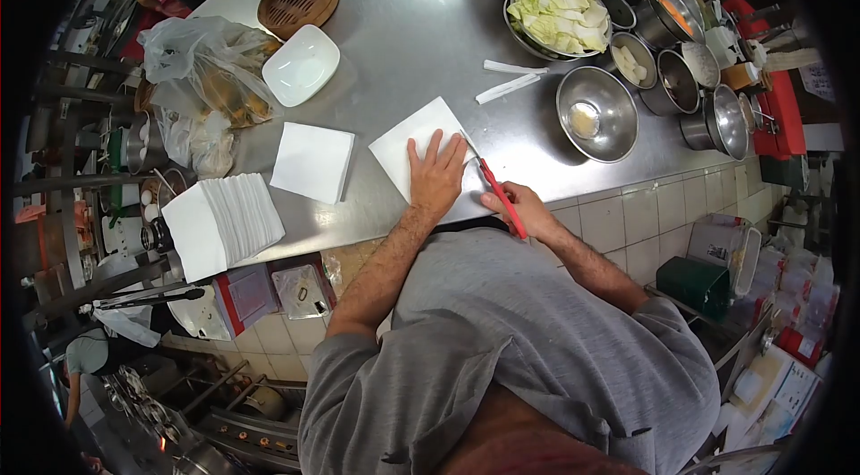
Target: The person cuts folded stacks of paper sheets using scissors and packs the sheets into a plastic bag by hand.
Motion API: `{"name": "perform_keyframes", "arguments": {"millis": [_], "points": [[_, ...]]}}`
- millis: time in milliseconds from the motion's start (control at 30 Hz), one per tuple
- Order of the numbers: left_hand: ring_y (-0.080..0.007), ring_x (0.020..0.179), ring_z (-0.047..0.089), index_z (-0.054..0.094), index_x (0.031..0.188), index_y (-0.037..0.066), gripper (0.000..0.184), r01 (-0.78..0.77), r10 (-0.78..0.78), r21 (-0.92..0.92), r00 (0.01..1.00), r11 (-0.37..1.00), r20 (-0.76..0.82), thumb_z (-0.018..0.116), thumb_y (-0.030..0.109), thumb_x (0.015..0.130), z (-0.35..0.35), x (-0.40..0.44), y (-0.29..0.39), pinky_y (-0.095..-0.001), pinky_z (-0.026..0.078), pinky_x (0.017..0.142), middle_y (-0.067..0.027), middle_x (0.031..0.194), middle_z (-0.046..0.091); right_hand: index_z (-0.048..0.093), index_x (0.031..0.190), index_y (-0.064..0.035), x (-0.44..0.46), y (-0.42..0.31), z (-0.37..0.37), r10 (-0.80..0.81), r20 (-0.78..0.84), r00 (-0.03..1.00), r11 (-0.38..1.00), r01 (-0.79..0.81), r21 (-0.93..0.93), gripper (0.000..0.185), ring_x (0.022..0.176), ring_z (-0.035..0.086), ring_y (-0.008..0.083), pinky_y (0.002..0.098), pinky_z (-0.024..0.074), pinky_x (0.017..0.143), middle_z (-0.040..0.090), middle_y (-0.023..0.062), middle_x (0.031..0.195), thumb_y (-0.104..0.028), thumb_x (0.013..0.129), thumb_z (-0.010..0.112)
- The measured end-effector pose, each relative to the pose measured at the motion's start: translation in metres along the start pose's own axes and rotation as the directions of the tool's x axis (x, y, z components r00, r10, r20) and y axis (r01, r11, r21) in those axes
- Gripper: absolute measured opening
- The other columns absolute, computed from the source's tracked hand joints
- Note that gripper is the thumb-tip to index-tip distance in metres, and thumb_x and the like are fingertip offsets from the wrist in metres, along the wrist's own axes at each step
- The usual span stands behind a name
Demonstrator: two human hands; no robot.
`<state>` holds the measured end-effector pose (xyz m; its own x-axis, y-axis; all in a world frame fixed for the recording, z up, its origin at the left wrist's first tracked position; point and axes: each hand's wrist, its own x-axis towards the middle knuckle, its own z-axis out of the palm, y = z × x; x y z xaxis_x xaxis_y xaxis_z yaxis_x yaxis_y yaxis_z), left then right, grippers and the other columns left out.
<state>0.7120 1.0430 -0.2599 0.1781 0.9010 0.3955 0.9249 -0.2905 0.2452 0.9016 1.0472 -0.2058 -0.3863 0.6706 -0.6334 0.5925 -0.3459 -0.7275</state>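
My left hand [437,175] lies flat with spread fingers on a white square of folded paper [403,136], pressing it to the steel table. At the paper's right edge, my right hand [527,209] is closed around red-handled scissors [503,195]. Their metal blades lie along that edge, close to my left fingertips. Two narrow white paper strips [512,87] rest farther up the table. To the left sits a small pile of white paper squares [313,161]. Beyond it, near the table's front left edge, a taller paper stack [219,226] leans over in a fan.
A steel bowl [597,114] stands right of my hands, with a bowl of cut cabbage [560,17] and several metal pots behind it. At left are a white dish [302,66], a bamboo steamer [298,2] and plastic bags [206,81]. Other people stand at the left edge.
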Motion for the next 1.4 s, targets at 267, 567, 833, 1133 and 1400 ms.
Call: {"name": "perform_keyframes", "arguments": {"millis": [267,567,833,1133,1400], "points": [[-0.0247,0.119,0.044,0.055,0.117,0.010,0.041,0.010,-0.010,-0.072,1.000,0.997,0.002,0.064,0.014,0.077,-0.003,-0.001,0.004,-0.0580,0.026,0.098,-0.0020,0.124,0.053,0.057,0.105,0.0040,0.012,-0.004,-0.003,-0.037,-0.017,0.999,0.999,0.036,-0.032,0.072,0.076,0.058,0.0180,0.0302,0.0470,0.067,0.060,0.0122,0.079,-0.062,0.077,0.058],[-0.0251,0.117,0.047,0.056,0.117,0.010,0.040,0.012,-0.011,-0.092,1.000,0.996,0.013,0.063,0.013,0.078,-0.010,-0.002,0.008,-0.0560,0.028,0.097,-0.0015,0.123,0.055,0.056,0.110,0.0043,0.003,-0.020,-0.010,0.100,0.069,0.993,0.994,-0.098,-0.044,0.076,0.084,0.061,0.0252,0.0356,0.0463,0.079,0.063,0.0183,0.088,-0.064,0.076,0.057],[-0.0252,0.115,0.048,0.055,0.117,0.010,0.038,0.028,-0.021,-0.154,0.999,0.988,0.046,0.062,0.016,0.080,-0.015,-0.002,0.015,-0.0554,0.029,0.096,-0.0028,0.122,0.055,0.058,0.106,0.0054,0.014,-0.007,-0.005,0.053,0.018,0.998,0.999,-0.053,-0.009,0.077,0.084,0.061,0.0251,0.0349,0.0466,0.078,0.063,0.0173,0.088,-0.065,0.075,0.057],[-0.0318,0.106,0.050,0.056,0.115,0.002,0.036,0.179,-0.186,-0.499,0.982,0.848,0.035,0.056,0.023,0.086,-0.027,0.024,-0.042,-0.0412,0.033,0.097,-0.0156,0.120,0.055,0.058,0.104,0.0027,0.000,-0.017,-0.017,-0.125,-0.029,0.992,0.964,0.114,-0.242,0.068,0.078,0.062,0.0263,0.0365,0.0471,0.071,0.064,0.0169,0.084,-0.059,0.076,0.061],[-0.0093,0.086,0.057,0.054,0.115,0.004,0.032,0.655,-0.006,-0.755,0.755,0.037,0.655,0.060,0.019,0.087,-0.040,0.055,-0.086,-0.0238,0.046,0.080,-0.0028,0.097,0.062,0.057,0.103,-0.0019,-0.032,-0.050,-0.041,-0.349,-0.009,0.937,0.736,0.269,-0.621,0.064,0.074,0.061,0.0303,0.0422,0.0465,0.066,0.062,0.0136,0.078,-0.059,0.075,0.061]]}}
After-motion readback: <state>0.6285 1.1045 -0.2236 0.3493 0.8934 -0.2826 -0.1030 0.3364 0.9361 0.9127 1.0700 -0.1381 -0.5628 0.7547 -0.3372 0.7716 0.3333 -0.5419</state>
